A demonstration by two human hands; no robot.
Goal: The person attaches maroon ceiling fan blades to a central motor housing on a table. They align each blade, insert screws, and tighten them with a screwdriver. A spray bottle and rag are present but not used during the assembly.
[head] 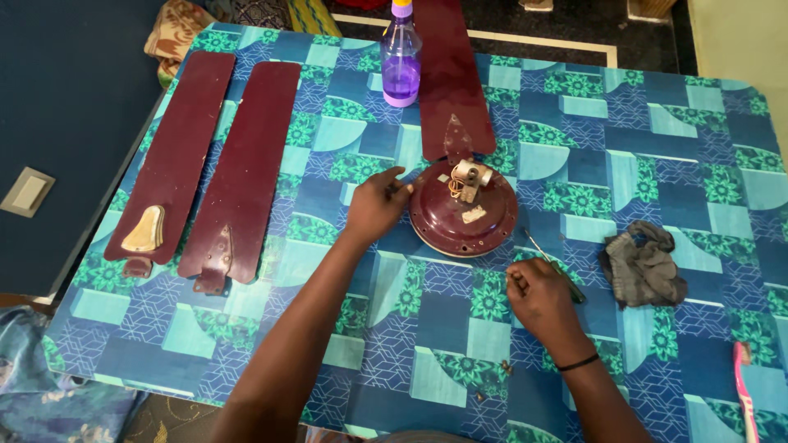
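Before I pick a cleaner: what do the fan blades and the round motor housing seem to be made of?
The two loose fan blades look like painted sheet metal: flat, thin, maroon, dull sheen. The round motor housing, touched by the left hand, seems glossy painted metal, with highlights on its rim. Neither material is certain.

Pink toothbrush [745, 392] cut off by the bottom edge (likewise both forearms, lower down)

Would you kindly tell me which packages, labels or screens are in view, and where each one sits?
Spray bottle: the only package, upright at the table's far edge beside a maroon fan blade; clear plastic, purple liquid, yellow cap.
No labels, signs or screens show.
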